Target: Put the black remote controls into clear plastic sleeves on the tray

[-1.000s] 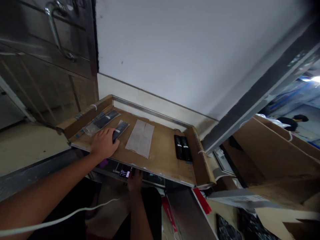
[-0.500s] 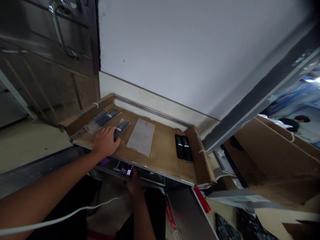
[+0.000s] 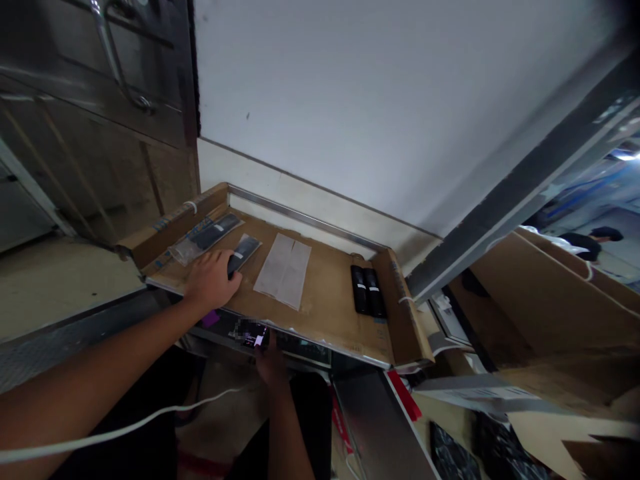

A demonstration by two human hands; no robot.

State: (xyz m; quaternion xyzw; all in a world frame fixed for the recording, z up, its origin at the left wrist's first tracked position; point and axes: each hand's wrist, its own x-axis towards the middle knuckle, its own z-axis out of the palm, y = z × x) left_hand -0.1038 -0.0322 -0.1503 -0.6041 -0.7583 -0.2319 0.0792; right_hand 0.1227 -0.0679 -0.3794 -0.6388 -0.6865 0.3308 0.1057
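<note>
My left hand (image 3: 213,277) rests on the cardboard-lined tray, its fingers closed round the near end of a dark oblong item (image 3: 246,250) with a small white label, in a clear plastic sleeve. Beyond that hand lies a second bagged dark item (image 3: 216,231). To the right is a flat whitish plastic bag (image 3: 283,270). Below the tray's front edge, my right hand (image 3: 271,360) grips the right side of a phone (image 3: 253,335) with a lit screen; most of its fingers are hidden.
Two black oblong items (image 3: 367,291) with white labels lie side by side near the right wall of the cardboard tray (image 3: 327,323). A white cable (image 3: 150,421) crosses in front of me. Big cardboard boxes (image 3: 545,300) stand at right; a person (image 3: 590,245) is in the background.
The view has shifted very slightly. Both hands keep their places, the left on the bagged item and the right on the phone.
</note>
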